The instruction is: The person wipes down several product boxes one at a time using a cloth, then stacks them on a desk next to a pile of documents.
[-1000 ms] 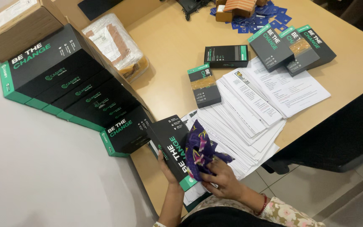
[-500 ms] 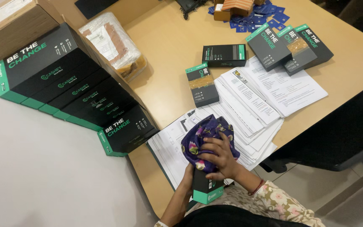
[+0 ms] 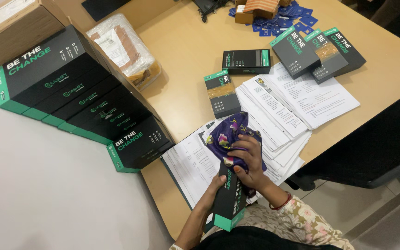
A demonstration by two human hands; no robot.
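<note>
1. Where the tan wooden desk (image 3: 186,51) meets the pale wall at far left, a brown cardboard carton (image 3: 17,28) sits above a slanting row of large black boxes with green ends (image 3: 65,92), stacked face against face; the lowest one lies just beside the spread of papers.
2. Next right, a clear plastic-wrapped parcel with orange-brown contents (image 3: 126,48) rests against that row, near the desk's upper part.
3. Lower centre: left hand (image 3: 212,189) grips a slim black carton with a green end cap (image 3: 229,199) from its left edge, fingers curled round it. The carton is held tilted over the desk's near edge, above the sheets, green cap toward the person.
4. Right hand (image 3: 251,162) presses a purple patterned cloth (image 3: 231,136) against the carton's upper end, fingers bunched closed on the fabric. A red bangle shows at the wrist, floral sleeve below.
5. Under and beyond both hands, a fanned stack of white printed sheets (image 3: 297,104) covers the desk's right half.
6. One small black-and-green box (image 3: 221,94) lies on the stack's left edge; another (image 3: 246,61) lies flat just above it.
7. Upper right: three overlapping black-and-green boxes (image 3: 318,51); behind them, scattered small blue cards (image 3: 302,16).
</note>
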